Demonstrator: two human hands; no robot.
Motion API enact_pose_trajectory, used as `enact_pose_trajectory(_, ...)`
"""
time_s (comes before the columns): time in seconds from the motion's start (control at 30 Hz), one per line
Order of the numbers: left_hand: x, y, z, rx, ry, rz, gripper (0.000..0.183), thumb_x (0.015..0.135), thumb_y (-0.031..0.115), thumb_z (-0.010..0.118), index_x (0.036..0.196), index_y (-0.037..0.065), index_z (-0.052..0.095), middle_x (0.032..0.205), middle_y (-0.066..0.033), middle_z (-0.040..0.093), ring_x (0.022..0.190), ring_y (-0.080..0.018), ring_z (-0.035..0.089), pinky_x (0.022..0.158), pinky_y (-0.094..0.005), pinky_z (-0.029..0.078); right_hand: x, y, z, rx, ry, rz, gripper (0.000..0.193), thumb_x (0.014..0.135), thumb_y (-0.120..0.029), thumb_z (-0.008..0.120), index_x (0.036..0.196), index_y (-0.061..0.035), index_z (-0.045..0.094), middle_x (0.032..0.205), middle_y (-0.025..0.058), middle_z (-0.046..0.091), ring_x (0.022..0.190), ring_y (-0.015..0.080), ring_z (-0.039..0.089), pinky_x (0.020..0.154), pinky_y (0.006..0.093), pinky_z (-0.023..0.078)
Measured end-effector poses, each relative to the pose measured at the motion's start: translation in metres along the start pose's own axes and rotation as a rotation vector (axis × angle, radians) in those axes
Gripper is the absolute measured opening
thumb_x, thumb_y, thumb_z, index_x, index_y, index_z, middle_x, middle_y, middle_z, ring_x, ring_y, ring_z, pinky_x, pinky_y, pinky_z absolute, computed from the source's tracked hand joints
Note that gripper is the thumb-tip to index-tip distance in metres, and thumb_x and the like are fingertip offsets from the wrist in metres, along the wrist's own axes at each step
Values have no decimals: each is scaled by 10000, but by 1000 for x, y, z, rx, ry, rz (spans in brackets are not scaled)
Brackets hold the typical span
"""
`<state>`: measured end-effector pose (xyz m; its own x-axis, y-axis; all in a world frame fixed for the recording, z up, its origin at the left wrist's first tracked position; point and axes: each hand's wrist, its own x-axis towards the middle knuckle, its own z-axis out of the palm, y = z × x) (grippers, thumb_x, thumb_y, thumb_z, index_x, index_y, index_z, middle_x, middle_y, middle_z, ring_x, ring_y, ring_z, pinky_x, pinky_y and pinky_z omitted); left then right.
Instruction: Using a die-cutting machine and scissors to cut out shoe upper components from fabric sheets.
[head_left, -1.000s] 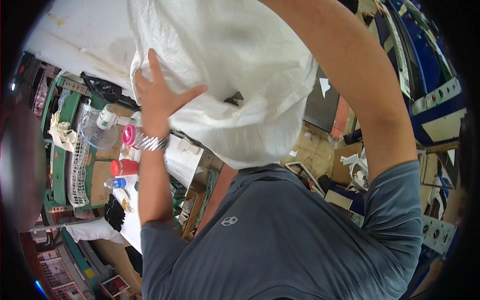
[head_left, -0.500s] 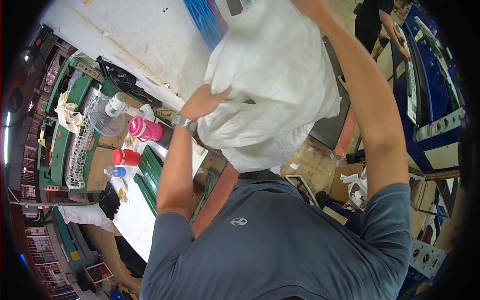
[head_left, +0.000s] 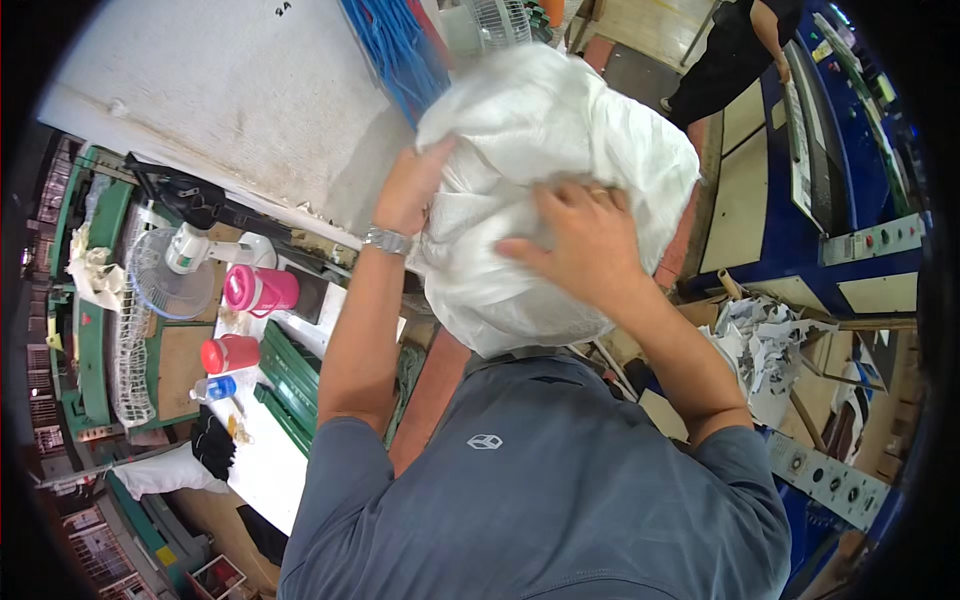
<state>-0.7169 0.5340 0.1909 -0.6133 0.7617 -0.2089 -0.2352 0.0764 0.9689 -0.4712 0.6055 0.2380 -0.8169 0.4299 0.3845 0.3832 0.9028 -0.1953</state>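
A large white woven plastic sack (head_left: pixel 520 130), bulging and creased, stands upright in front of my chest. My right hand (head_left: pixel 585 240) lies over its near face, fingers spread and thumb pointing left; a ring shows on one finger. Against the sack's left side is my left hand (head_left: pixel 410 190), with a metal watch (head_left: pixel 387 239) on the wrist. Its fingers look stretched out along the fabric, though the tips are blurred. The sack's contents are hidden.
A white table (head_left: pixel 250 120) with blue strips (head_left: pixel 395 50) borders the sack's left. Further left are a fan (head_left: pixel 170 270), a pink jug (head_left: pixel 260 290), a red jar (head_left: pixel 230 353) and a bottle (head_left: pixel 213 388). A person (head_left: pixel 735 55) stands by a blue machine (head_left: pixel 870 150); paper scraps (head_left: pixel 765 345) lie right.
My right hand has come down from above the sack onto its near face. The sack's raised upper part has dropped lower and bunched up. My left hand has stayed at its left side.
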Motion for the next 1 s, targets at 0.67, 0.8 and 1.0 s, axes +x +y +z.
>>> enact_pose_trajectory(0.67, 92, 67, -84, -256, -108, -148, 255, 1086, 329, 657, 947, 123, 599, 721, 19, 566, 515, -94, 439, 485, -247, 314, -152, 20, -21, 17, 81, -213, 374, 702, -64, 808, 1076, -41, 805, 960, 35, 605, 839, 219, 637, 757, 380, 492)
enact_pose_trajectory(0.8, 96, 63, -63, -463, -140, -168, 212, 1089, 267, 660, 938, 149, 568, 700, 43, 528, 520, -44, 423, 457, -235, 265, -214, 43, 43, 146, -44, -292, 358, 746, -55, 785, 1102, -27, 794, 1039, 61, 615, 964, 251, 669, 896, 421, 540)
enact_pose_trajectory(1.0, 61, 53, -13, -791, -204, -296, 173, 1104, 242, 623, 971, 165, 544, 700, 68, 464, 509, -44, 377, 447, -217, 279, -171, 54, 125, 454, -378, 65, 354, 839, -39, 751, 1192, -32, 761, 1309, 137, 708, 1117, 352, 702, 887, 453, 568)
